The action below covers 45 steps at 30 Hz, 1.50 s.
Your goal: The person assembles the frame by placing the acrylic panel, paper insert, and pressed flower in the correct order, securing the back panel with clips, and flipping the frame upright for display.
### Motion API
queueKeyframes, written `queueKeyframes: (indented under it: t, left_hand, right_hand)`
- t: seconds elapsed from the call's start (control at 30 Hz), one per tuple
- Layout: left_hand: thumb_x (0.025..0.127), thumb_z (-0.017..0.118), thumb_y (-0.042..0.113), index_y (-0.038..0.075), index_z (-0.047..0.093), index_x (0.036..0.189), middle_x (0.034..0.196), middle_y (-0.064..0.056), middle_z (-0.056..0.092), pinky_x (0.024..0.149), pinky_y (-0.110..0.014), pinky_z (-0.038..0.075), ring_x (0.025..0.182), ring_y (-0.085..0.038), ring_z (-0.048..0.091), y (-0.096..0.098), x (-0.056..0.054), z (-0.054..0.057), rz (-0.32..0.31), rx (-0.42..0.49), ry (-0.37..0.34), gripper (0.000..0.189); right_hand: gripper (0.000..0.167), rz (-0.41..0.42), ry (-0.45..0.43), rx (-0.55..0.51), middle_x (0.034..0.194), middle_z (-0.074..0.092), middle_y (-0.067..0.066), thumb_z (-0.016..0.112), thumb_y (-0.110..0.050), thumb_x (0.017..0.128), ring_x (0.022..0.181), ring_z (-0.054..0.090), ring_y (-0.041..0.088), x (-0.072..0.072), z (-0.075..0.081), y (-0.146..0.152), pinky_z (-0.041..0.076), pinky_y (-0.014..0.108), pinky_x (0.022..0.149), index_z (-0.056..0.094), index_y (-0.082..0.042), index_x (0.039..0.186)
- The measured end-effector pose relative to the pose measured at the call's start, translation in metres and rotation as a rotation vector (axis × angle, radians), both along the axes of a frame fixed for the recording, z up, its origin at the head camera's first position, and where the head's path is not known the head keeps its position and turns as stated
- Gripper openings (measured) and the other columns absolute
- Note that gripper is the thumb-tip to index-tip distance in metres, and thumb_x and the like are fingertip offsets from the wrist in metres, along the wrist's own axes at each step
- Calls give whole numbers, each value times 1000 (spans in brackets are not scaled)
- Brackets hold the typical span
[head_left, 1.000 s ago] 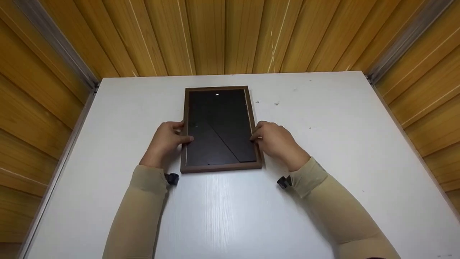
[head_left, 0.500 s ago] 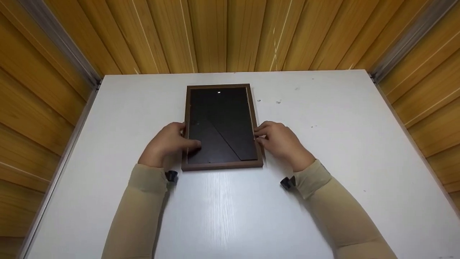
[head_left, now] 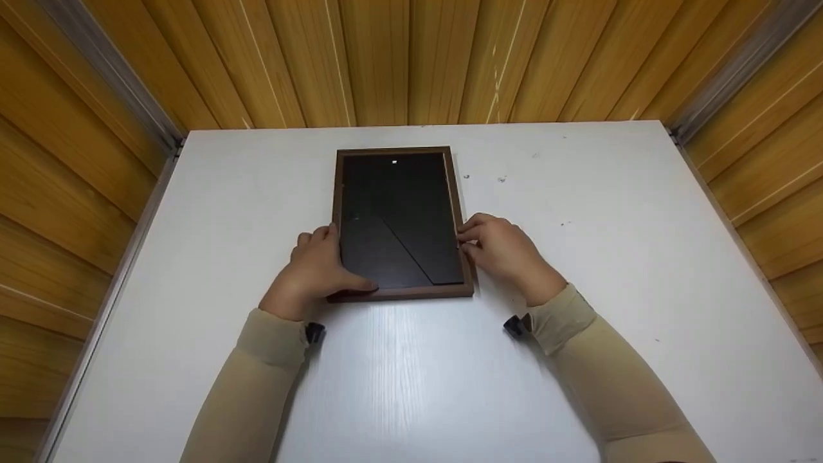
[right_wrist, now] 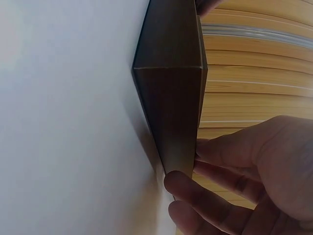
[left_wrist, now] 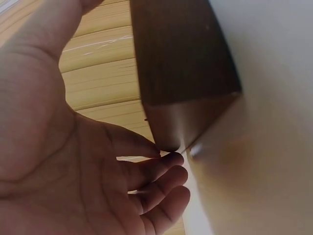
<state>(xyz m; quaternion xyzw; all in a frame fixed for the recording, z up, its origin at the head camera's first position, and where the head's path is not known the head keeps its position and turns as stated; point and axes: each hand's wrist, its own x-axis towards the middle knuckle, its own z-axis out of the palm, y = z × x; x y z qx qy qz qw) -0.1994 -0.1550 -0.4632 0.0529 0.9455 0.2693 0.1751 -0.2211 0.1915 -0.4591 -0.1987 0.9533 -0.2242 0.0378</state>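
A brown picture frame [head_left: 411, 293] lies face down on the white table, its black backing board [head_left: 386, 257] up. The board carries a slanting stand leg outline and a small bright metal piece [head_left: 394, 162] near the far end. My left hand [head_left: 312, 273] spreads at the near left corner, thumb stretched over the lower bar, fingers along the left side. In the left wrist view those fingers [left_wrist: 156, 178] touch the frame's side, nearly straight. My right hand [head_left: 505, 251] pinches the frame's right side, thumb on its upper edge and fingers [right_wrist: 195, 193] against the outer side.
The white table [head_left: 578, 360] extends around the frame, with a few small marks [head_left: 501, 180] at the upper right. Wood-look panel walls [head_left: 431, 64] stand behind and at both sides. Small black cameras [head_left: 514, 326] sit at both wrists.
My left hand has slid toward the near left corner, its thumb moving from the left side to the lower bar. My right hand stays at the right side, with only small finger shifts.
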Motion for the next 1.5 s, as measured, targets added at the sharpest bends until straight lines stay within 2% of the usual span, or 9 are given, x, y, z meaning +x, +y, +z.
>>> queueKeyframes:
  t: [0.17, 0.4, 0.77, 1.1, 1.3, 1.5]
  left_hand:
    - [74, 94, 63, -8, 14, 177, 184, -29, 26, 132, -71, 39, 166, -55, 27, -2, 0, 0, -3, -1, -9, 149]
    - [74, 94, 62, -8, 12, 178, 184, -30, 25, 135, -71, 33, 168, -54, 25, -4, 0, -4, -10, -7, -11, 149]
    - [74, 94, 61, -9, 12, 177, 183, -30, 27, 136, -70, 30, 167, -53, 27, -4, 1, -5, -5, -17, 2, 150]
    - [75, 93, 58, -11, 13, 176, 183, -31, 29, 136, -72, 28, 166, -54, 29, -1, 3, -4, -7, -34, 19, 147]
    - [75, 91, 58, -11, 14, 176, 182, -33, 29, 135, -73, 29, 165, -55, 29, 4, 3, -3, 13, -35, 14, 145]
    - [77, 91, 54, -9, 9, 177, 184, -31, 23, 136, -72, 28, 166, -54, 27, 8, 4, -3, 47, -20, -22, 144]
  right_hand:
    - [21, 0, 1, -10, 136, 79, 9, 77, -8, 105, 129, 76, 37, -1, 0, -2, 63, 56, 106, 87, -3, 124]
    - [21, -1, -8, -16, 135, 80, 10, 77, -8, 105, 126, 77, 38, -2, -1, -4, 63, 56, 105, 87, -3, 123]
    - [22, 3, -13, -13, 136, 80, 9, 77, -9, 105, 128, 76, 38, -3, -2, -4, 62, 56, 107, 87, -4, 124]
    - [21, -2, -16, -26, 136, 79, 9, 78, -7, 105, 126, 77, 36, 0, -2, -3, 64, 54, 103, 87, -4, 123]
    - [22, -5, -22, -27, 136, 79, 8, 78, -8, 105, 128, 76, 36, 0, -1, -2, 63, 54, 106, 87, -5, 125]
    - [22, -3, -28, -20, 137, 79, 8, 78, -9, 106, 129, 76, 36, 1, -1, -1, 63, 55, 107, 87, -5, 126]
